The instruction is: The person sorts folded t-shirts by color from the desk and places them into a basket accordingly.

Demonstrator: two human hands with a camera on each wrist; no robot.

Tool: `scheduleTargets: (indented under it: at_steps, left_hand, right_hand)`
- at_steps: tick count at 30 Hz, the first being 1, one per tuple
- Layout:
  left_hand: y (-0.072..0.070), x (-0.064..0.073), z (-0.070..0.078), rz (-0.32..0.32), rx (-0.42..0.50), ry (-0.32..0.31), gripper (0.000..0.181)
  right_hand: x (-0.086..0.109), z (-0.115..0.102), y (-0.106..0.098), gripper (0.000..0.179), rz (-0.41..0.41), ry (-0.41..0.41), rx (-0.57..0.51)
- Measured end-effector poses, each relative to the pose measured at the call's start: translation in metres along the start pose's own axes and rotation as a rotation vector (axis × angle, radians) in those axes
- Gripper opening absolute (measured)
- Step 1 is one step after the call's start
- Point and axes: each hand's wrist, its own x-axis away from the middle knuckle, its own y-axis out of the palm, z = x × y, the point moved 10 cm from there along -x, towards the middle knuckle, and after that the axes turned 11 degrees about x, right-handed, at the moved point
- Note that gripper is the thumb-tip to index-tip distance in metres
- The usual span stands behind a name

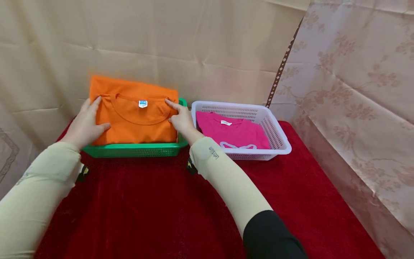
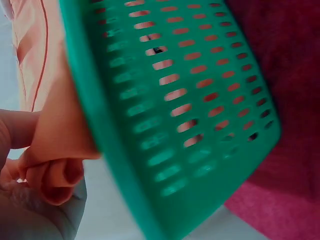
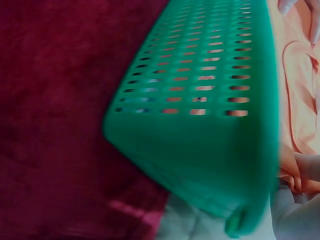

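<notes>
An orange T-shirt, folded with its round collar and white-and-blue label facing up, is in a green perforated basket. Its far part rises above the basket's back rim. My left hand grips the left side of the shirt; in the left wrist view, thumb and fingers of that hand close round its rolled edge beside the basket rim. On the other side, my right hand pinches the right edge, index finger stretched towards the collar. The right wrist view shows the basket wall with the shirt beyond.
To the right stands a white perforated basket holding a folded pink shirt with a white drawstring bow. Both baskets rest on a dark red cloth. Beige curtain hangs behind, and a flowered cloth hangs at the right.
</notes>
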Motion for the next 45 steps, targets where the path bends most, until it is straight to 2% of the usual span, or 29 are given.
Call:
scheduleTargets:
  at_steps: [6, 10, 14, 23, 29, 40, 45]
  left_hand:
    - [0.017, -0.004, -0.006, -0.014, 0.000, -0.023, 0.087]
    - [0.027, -0.005, -0.012, -0.042, -0.006, -0.075, 0.086]
    - [0.035, -0.004, -0.021, -0.078, -0.021, -0.126, 0.086]
    - [0.042, -0.007, -0.033, -0.112, -0.036, -0.141, 0.084]
    - [0.048, -0.008, -0.038, -0.158, -0.047, -0.171, 0.082]
    - [0.053, -0.012, -0.041, -0.245, -0.095, -0.139, 0.074]
    - [0.054, -0.011, -0.046, -0.279, -0.128, -0.155, 0.071]
  right_hand:
    - [0.004, 0.014, 0.000, 0.070, 0.092, -0.057, 0.106]
    - [0.009, 0.017, 0.003, 0.071, 0.122, -0.096, 0.143]
    - [0.010, 0.015, 0.008, 0.074, 0.101, -0.121, 0.218]
    - [0.010, 0.003, 0.027, 0.069, 0.021, -0.225, 0.605]
    - [0.012, 0.003, 0.039, 0.063, -0.026, -0.254, 0.780]
    - [0.009, 0.002, 0.044, 0.054, -0.009, -0.240, 0.896]
    - [0.012, -0.002, 0.046, 0.035, 0.006, -0.275, 0.959]
